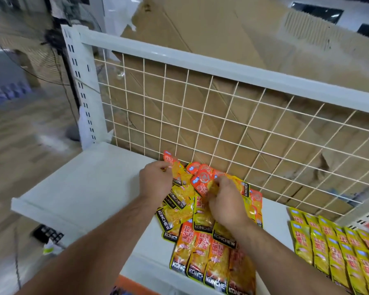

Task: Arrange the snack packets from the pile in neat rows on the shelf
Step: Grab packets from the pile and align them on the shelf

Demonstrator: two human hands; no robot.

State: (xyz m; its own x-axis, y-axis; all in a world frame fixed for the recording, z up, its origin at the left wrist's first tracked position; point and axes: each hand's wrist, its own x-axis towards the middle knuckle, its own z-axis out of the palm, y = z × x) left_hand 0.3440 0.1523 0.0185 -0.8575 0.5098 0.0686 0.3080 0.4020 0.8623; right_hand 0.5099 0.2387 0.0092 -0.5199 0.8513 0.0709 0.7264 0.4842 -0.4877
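A loose pile of yellow-and-orange snack packets (pixel 183 201) lies on the white shelf (pixel 90 188) against the wire-grid back. My left hand (pixel 156 184) pinches one packet (pixel 172 161) at the pile's upper left, tilted up. My right hand (pixel 226 203) grips packets (pixel 202 184) at the top of the pile. A short row of packets (pixel 209 262) lies flat at the shelf's front edge. To the right, several overlapping rows of packets (pixel 337 250) cover the shelf.
A white wire grid (pixel 222 116) backs the shelf, with brown cardboard (pixel 200 35) behind it. A slotted white upright (pixel 83 88) stands at the left corner. A standing fan (pixel 41 43) is beyond it on the floor. The shelf's left half is bare.
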